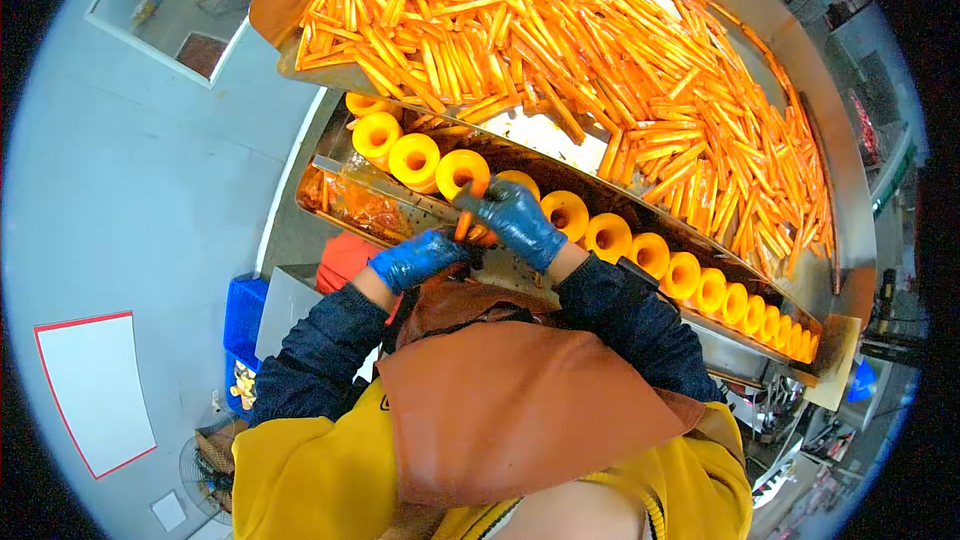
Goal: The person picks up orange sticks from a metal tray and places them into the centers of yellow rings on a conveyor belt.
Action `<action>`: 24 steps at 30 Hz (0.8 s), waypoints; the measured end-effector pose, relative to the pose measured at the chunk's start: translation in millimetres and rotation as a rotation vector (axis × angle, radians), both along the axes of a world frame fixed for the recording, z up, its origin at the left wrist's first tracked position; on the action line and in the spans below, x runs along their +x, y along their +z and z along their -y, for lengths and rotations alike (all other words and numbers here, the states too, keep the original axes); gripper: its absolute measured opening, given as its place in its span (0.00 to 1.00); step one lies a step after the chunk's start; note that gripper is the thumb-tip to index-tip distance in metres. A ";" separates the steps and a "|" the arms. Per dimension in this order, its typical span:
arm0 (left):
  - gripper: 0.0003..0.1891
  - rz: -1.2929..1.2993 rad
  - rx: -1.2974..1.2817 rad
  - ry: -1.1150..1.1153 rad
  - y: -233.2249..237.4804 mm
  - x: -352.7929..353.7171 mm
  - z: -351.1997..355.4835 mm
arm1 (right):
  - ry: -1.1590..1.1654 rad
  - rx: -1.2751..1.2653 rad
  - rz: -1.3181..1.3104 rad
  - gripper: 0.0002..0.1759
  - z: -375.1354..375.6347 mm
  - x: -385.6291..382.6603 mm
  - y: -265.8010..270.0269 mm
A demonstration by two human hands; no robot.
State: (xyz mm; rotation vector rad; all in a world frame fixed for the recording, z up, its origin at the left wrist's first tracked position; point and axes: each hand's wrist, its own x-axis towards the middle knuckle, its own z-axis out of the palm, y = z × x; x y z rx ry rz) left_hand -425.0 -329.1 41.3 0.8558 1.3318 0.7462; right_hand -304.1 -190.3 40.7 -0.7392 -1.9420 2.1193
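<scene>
My left hand (418, 258), in a blue glove, is closed around a few glossy orange sticks (463, 227) whose ends show between my two hands. My right hand (517, 223), also gloved in blue, reaches over a yellow funnel (463, 172) in a long row. Its fingers are bent together at the funnel's near rim, and whatever they pinch is hidden. More yellow funnels (414, 161) stand to the left, and others (608, 237) run off to the right.
Beyond the funnels, a wide metal tray (262, 12) bears a thick spread of orange sticks (560, 40). A narrow metal trough (345, 202) with reddish scraps lies before the row at left. A blue crate (246, 315) stands lower left, a fan (205, 465) below it.
</scene>
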 end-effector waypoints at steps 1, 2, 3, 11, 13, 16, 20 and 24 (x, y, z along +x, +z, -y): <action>0.20 -0.015 -0.096 -0.002 16.8 0.1 -2.2 | -0.229 -0.067 -0.146 0.09 0.4 -2.5 -3.7; 0.20 -0.015 -0.096 0.000 14.0 -4.0 -1.8 | -0.321 0.054 -0.234 0.08 -18.1 -11.3 -38.3; 0.21 -0.102 -0.010 0.110 7.7 -11.8 0.0 | -0.394 0.035 -0.296 0.10 -21.1 -10.5 -7.4; 0.22 0.299 0.523 1.004 -5.7 -60.1 -37.7 | -0.140 0.711 0.095 0.29 -35.7 0.3 -23.7; 0.22 0.122 0.175 1.036 -16.9 -62.1 -46.6 | -0.130 0.677 0.093 0.27 -37.3 15.9 -20.6; 0.20 0.116 0.283 0.884 -48.6 -60.0 -50.9 | -0.180 0.726 0.099 0.22 -45.5 41.7 -36.2; 0.16 0.239 0.399 0.846 -27.7 -61.1 -47.7 | -0.282 0.504 0.110 0.15 -52.2 78.6 -26.1; 0.12 0.053 0.592 0.933 -38.6 -87.8 -42.6 | -0.404 0.470 0.035 0.12 -56.2 111.9 -17.4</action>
